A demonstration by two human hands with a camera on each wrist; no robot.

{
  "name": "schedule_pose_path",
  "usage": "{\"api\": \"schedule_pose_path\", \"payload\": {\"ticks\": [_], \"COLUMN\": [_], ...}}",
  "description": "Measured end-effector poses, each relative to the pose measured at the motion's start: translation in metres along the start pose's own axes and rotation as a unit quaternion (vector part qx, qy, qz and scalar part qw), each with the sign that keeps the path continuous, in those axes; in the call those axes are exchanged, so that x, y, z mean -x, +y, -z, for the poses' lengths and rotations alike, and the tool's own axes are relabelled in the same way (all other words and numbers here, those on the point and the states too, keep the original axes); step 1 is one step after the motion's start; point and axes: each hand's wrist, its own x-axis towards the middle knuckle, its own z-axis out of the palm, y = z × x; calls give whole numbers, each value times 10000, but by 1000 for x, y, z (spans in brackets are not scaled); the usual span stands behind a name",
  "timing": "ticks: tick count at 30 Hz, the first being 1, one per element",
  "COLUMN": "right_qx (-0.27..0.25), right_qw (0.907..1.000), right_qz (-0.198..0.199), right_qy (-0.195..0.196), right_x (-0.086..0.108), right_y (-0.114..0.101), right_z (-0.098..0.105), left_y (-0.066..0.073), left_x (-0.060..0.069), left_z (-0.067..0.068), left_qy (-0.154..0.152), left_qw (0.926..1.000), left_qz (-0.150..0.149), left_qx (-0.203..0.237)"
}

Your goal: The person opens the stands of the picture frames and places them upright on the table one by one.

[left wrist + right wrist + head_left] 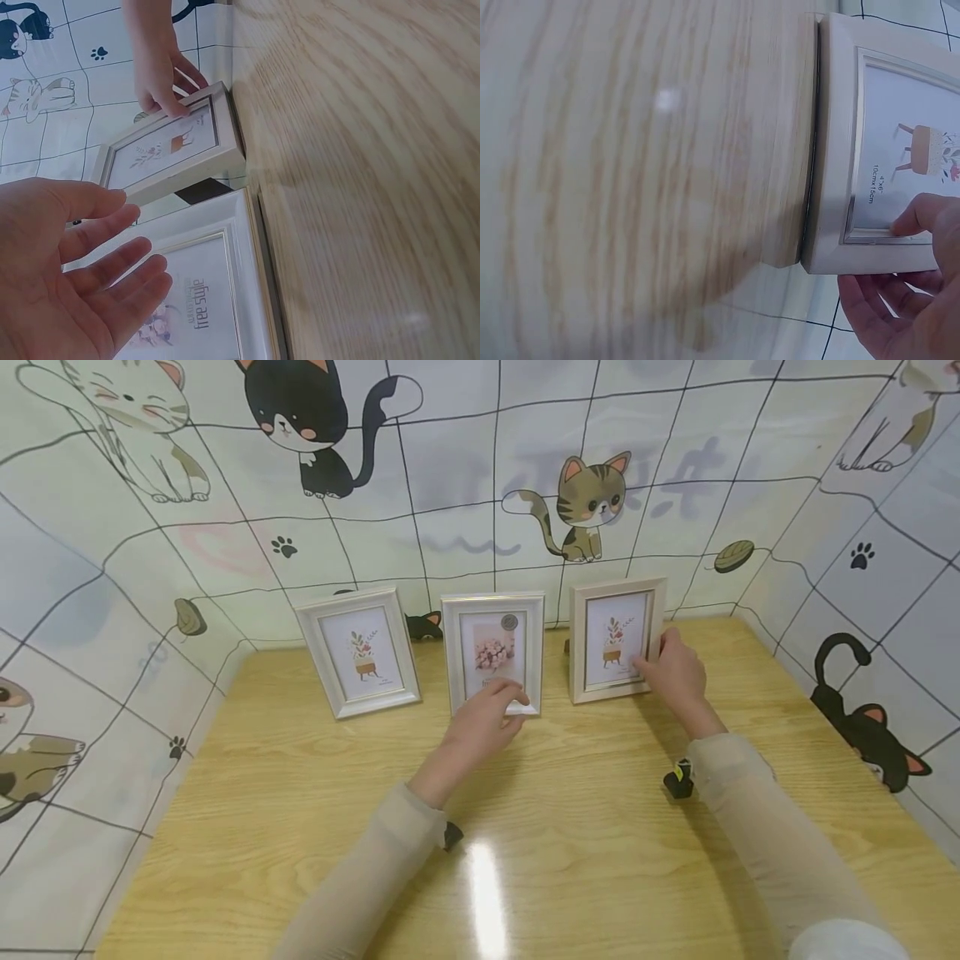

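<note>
Three picture frames stand in a row, tilted back, at the far side of the table. My right hand [677, 675] grips the beige right frame [617, 631] by its right side. In the right wrist view the thumb [922, 214] presses on the front near the inner edge, with the fingers [870, 307] around the side and behind. My left hand [483, 725] hovers before the white middle frame [493, 639], its fingers loosely bent with nothing between them; whether it touches the frame I cannot tell. The silvery-white left frame [366, 652] stands untouched, showing a potted-plant print.
The wooden table [300, 827] reaches back to a wall sheet [465, 468] printed with cats and grid lines, which also closes off both sides. A small black device [678, 779] sits by the right wrist. Light glares off the tabletop near the front.
</note>
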Motion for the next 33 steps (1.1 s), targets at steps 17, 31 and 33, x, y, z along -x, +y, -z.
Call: {"api": "schedule_pose_path", "payload": {"ticks": [17,31,33], "right_qx": [152,-280,-464], "right_qw": [9995,9993,9987], "right_qz": [109,227,136], "right_qy": [-271,-78,133], "right_x": [-1,-2,-3], "right_y": [2,3,1], "right_z": [5,42,50], "left_y": [-18,-31,-33], "left_x": [1,2,1], "left_z": [8,54,65], "left_qy": [-36,452,680], "left_qw": [9992,9967,9956], "left_qz": [323,625,615], "left_qx": [214,266,181]}}
